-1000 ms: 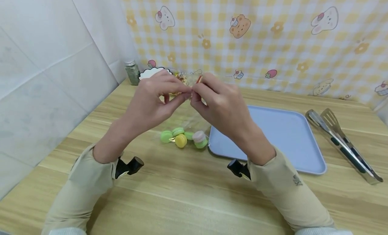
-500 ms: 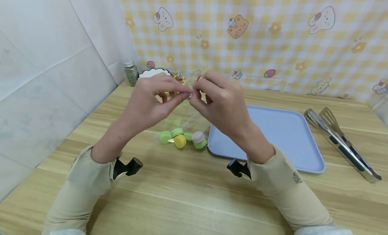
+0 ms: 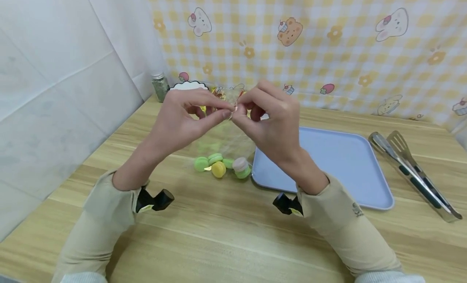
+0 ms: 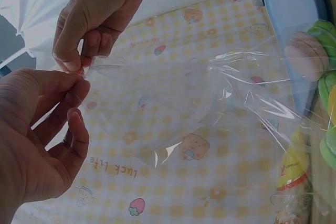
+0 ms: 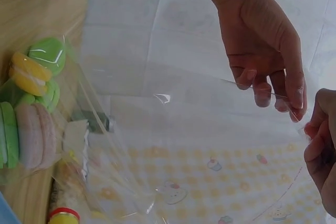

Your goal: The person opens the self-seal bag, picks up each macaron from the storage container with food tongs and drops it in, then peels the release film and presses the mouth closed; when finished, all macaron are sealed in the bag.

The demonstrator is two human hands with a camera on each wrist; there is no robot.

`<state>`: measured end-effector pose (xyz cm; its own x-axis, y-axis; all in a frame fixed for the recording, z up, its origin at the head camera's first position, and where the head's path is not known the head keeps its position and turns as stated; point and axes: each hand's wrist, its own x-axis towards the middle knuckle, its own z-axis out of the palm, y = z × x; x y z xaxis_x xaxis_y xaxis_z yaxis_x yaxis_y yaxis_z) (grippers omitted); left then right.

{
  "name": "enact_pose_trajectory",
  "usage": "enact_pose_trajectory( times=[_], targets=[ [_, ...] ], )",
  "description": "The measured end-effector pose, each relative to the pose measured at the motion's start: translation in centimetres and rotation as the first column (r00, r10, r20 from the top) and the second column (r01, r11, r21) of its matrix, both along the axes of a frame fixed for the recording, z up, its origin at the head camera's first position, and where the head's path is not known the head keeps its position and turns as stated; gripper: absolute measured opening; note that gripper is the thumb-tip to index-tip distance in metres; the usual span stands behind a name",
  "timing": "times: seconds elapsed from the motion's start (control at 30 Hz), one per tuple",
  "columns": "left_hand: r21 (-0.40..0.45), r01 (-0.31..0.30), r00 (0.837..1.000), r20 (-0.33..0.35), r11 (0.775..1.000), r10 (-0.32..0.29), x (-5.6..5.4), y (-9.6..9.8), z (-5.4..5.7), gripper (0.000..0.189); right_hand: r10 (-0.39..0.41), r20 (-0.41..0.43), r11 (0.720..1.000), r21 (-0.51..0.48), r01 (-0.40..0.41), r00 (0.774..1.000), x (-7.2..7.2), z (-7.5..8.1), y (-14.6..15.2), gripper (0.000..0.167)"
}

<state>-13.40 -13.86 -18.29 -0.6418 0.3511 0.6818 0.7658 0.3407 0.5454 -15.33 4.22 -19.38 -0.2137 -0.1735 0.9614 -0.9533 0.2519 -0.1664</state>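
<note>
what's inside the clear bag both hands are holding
Inside the clear bag sit several green macarons, a yellow macaron and a pale pink macaron. They overlap, so parts are covered and the exact green count is uncertain.

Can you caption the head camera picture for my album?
Two hands pinch the top of a clear bag of colorful macarons beside a blue tray.

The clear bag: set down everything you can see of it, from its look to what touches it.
The bag is colourless, see-through and glossy, like thin plastic film, with creases and bright glints. The left hand and right hand pinch it together at its upper end, and the film stretches down from there. Its lower end, holding green, yellow and pale pinkish macarons, appears to rest on the table beside the tray. Whether its mouth is sealed cannot be told.
</note>
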Motion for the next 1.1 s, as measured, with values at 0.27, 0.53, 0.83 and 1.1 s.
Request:
enact_pose_trajectory(
  times=[0.27, 0.53, 0.83, 1.1],
  targets=[
    [0.049, 0.03, 0.994, 0.107, 0.998, -0.035, -0.1, 0.1, 0.2, 0.009, 0.033, 0.077, 0.994, -0.109, -0.024, 0.996, 0.0, -0.2, -0.4, 0.014],
    [0.12, 0.07, 0.986, 0.142, 0.99, -0.087, -0.4, -0.3, 0.3, 0.007, 0.075, 0.194, 0.99, -0.129, -0.05, 0.978, -0.2, 0.3, 0.4, 0.013],
    [0.138, -0.029, 0.985, 0.173, 0.99, 0.004, -0.5, -0.7, 0.5, 0.009, 0.015, 0.17, 0.996, 0.087, -0.03, 0.985, -0.3, 1.5, 2.2, 0.011],
    [0.096, -0.029, 0.986, 0.163, 0.995, 0.013, -0.5, -0.5, 0.4, 0.009, -0.093, 0.114, 0.965, 0.255, 0.061, 0.989, 0.1, 2.2, 3.0, 0.02]
  ],
)
